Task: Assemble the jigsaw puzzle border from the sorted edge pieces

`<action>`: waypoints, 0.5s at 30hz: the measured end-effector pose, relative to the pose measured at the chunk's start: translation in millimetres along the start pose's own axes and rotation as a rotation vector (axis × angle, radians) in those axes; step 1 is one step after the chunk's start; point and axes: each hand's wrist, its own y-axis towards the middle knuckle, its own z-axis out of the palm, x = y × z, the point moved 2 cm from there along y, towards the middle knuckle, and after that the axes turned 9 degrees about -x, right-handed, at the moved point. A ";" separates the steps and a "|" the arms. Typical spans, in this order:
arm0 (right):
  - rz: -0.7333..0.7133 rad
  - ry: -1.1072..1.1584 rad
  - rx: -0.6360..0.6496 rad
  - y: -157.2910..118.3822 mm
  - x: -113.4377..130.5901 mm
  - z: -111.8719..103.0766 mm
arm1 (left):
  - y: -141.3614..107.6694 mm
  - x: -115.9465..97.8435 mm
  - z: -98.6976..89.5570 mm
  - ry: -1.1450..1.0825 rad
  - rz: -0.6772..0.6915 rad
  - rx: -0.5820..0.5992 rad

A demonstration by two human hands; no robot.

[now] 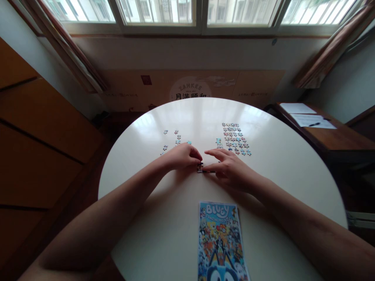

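Puzzle pieces [200,168] lie clustered just below frame centre, between the hands: the left hand [184,156] pinches at their upper edge, its hold unclear; the right [230,167], fingers spread, reaches their right edge.

The table [293,171] looks smooth and glossy.

White table [293,168]: puzzle pieces [233,134], picture sheet [222,234]
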 end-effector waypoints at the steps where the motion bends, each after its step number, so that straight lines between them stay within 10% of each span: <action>1: 0.001 -0.004 0.006 0.2 0.5 -0.3 | 0.3 0.5 0.1 -0.004 -0.001 0.005; 15: -0.010 -0.037 0.016 0.4 2.2 1.0 | -2.0 -2.7 0.2 -0.012 -0.017 -0.004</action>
